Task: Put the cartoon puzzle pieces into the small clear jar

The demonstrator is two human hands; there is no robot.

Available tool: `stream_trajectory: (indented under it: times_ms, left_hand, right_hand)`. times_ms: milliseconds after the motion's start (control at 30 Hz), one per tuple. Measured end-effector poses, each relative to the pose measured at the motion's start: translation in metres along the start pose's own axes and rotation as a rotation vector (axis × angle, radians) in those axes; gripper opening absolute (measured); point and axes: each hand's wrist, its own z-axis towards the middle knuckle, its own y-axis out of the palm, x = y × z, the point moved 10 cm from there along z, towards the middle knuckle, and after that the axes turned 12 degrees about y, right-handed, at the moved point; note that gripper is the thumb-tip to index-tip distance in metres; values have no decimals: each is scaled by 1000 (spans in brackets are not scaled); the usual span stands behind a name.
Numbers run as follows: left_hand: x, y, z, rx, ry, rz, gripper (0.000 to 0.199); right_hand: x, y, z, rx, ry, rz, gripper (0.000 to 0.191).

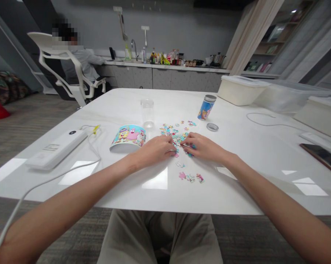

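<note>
Across the middle of the white table (121,194), a loose heap of small jigsaw pieces (169,129) lies between and beyond my two hands, mostly pale blue with bits of pink, yellow and red. My left hand (162,148) is at the near left side of the heap, fingers bent and held close together; the tips are too hidden for me to tell whether they grip a piece. My right hand (202,146) reaches in from the other side, fingers curled and a little apart over the pieces, and I can't tell if they pinch one either. Nearer me, a pink piece (182,176) lies in a short row with two others.

To the left, a curved card (131,135) shows cartoon SpongeBob and pink Patrick, with an upright clear jar (147,113) just behind it. Beyond my right hand stands a blue canister (206,109) with cartoon figures, its print too small to read, and a round lid (212,127) lies near its foot. The white power strip (57,148) at far left carries markings I can't make out
</note>
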Motion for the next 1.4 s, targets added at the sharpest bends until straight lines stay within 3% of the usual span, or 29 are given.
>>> stream_trajectory:
  times_ms: [167,400,533,633,800,1000,1133,1267,1400]
  left_hand:
    - [-9,4,-2,-44,-51,88,24]
    - [-18,0,-7,-11,-136,142,27]
    - [-15,1,-7,-34,-115,99,27]
    - [-9,4,-6,-62,-71,100,28]
    - [-2,2,-3,-16,-20,119,20]
    - [27,1,-3,-15,249,-6,19]
    - [55,8,-8,-148,426,-64,20]
    - [59,18,-11,-220,430,23,17]
    - [49,20,-9,-126,409,18,15]
  right_hand:
    - [-3,-4,0,36,-7,26,21]
    - [-35,-5,-11,-108,-161,169,18]
    - [-53,5,-22,-313,-269,248,21]
    - [-57,13,-25,-399,-242,262,22]
    - [-59,19,-26,-430,-216,276,12]
    - [-48,9,-21,-354,-238,244,12]
    - [-30,4,-12,-288,-186,208,12]
    - [-14,-2,-5,-150,-141,113,17]
    - [-4,-2,1,-84,-107,115,19]
